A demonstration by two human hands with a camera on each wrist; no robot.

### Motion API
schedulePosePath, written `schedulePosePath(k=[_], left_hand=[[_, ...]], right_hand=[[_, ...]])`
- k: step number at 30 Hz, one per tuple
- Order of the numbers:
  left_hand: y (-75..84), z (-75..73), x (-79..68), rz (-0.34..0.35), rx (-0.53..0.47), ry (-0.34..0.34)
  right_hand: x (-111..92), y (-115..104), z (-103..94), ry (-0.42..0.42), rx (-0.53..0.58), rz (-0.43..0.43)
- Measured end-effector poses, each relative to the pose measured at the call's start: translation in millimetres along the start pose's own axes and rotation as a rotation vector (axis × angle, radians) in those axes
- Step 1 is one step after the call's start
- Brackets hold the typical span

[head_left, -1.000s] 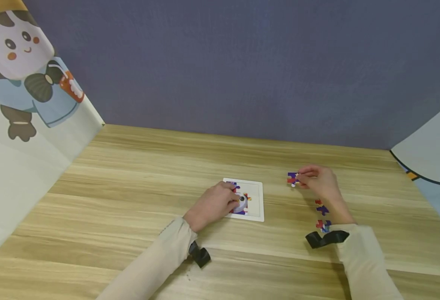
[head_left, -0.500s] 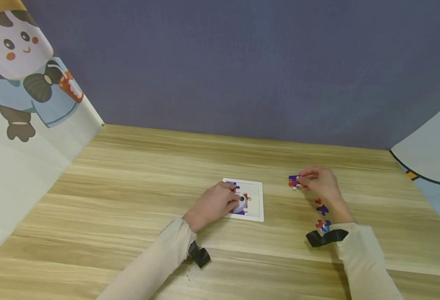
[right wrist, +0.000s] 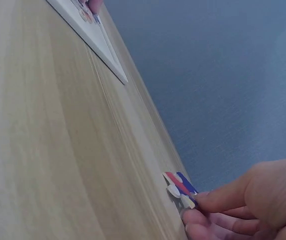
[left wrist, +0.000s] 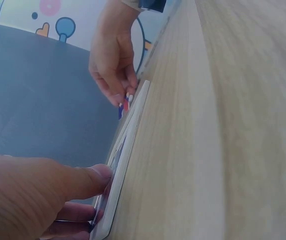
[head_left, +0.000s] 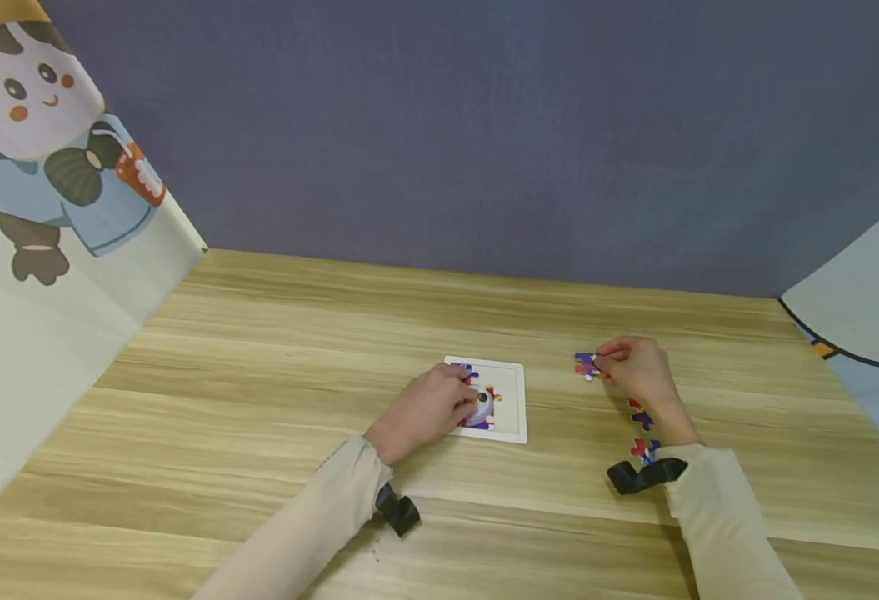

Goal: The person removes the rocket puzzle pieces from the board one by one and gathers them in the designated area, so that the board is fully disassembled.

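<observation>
Between thumb and fingers, my right hand (head_left: pixel 640 372) pinches a purple, red and white jigsaw piece (head_left: pixel 585 364). The right wrist view shows this piece (right wrist: pixel 179 186) tilted at the fingertips, low over the table. My left hand (head_left: pixel 426 410) rests its fingertips on the left part of a white-rimmed puzzle board (head_left: pixel 522 402). Joined pieces (head_left: pixel 484 404) with a round eye picture lie in that board, partly covered by the hand. In the left wrist view, the left thumb (left wrist: pixel 90 181) lies over the board's near edge.
Two loose jigsaw pieces lie by the right wrist: a red and purple piece (head_left: pixel 641 416) and, nearer, a red and blue piece (head_left: pixel 645 451). Black straps (head_left: pixel 647 476) hang at both cuffs. A dark wall (head_left: pixel 484 150) rises behind the wooden table (head_left: pixel 274 350).
My right hand has lowered slightly with the jigsaw piece, which tilts a little differently. My left hand has stayed on the board.
</observation>
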State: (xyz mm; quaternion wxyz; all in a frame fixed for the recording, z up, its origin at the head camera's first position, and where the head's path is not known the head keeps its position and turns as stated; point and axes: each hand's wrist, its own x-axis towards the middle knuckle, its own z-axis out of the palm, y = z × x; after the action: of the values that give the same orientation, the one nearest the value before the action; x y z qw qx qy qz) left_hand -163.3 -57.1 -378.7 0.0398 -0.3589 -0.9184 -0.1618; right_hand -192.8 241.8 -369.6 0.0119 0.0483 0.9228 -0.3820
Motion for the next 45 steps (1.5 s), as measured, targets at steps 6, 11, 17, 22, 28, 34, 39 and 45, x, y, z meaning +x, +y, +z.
schedulePosePath(k=[6, 11, 17, 22, 28, 34, 39, 45], left_hand=[[0.0, 0.0, -0.3, -0.016, -0.005, -0.001], [0.1, 0.4, 0.0, -0.006, 0.006, 0.001], [-0.2, 0.4, -0.7, 0.002, 0.009, 0.017], [-0.6, 0.4, -0.4, -0.006, 0.008, 0.007], [-0.6, 0.1, -0.1, -0.012, 0.001, -0.003], [-1.5, 1.4, 0.1, 0.005, 0.011, 0.007], [-1.5, 0.4, 0.2, 0.001, 0.004, 0.004], [-1.6, 1.0, 0.2, 0.0, 0.012, 0.003]], right_hand=[[0, 0, 1.0, 0.007, -0.019, -0.008], [-1, 0, 0.4, 0.0, -0.026, 0.007], [-1, -2, -2.8, -0.014, -0.029, 0.015], [0, 0, -7.0, -0.007, -0.016, 0.024], [-2, 2, -12.4, 0.023, -0.034, 0.006], [-7, -5, -15.9, 0.047, -0.061, -0.026], [-12, -18, -10.7, 0.052, -0.023, -0.093], [-15, -30, 1.2, -0.012, 0.055, -0.153]])
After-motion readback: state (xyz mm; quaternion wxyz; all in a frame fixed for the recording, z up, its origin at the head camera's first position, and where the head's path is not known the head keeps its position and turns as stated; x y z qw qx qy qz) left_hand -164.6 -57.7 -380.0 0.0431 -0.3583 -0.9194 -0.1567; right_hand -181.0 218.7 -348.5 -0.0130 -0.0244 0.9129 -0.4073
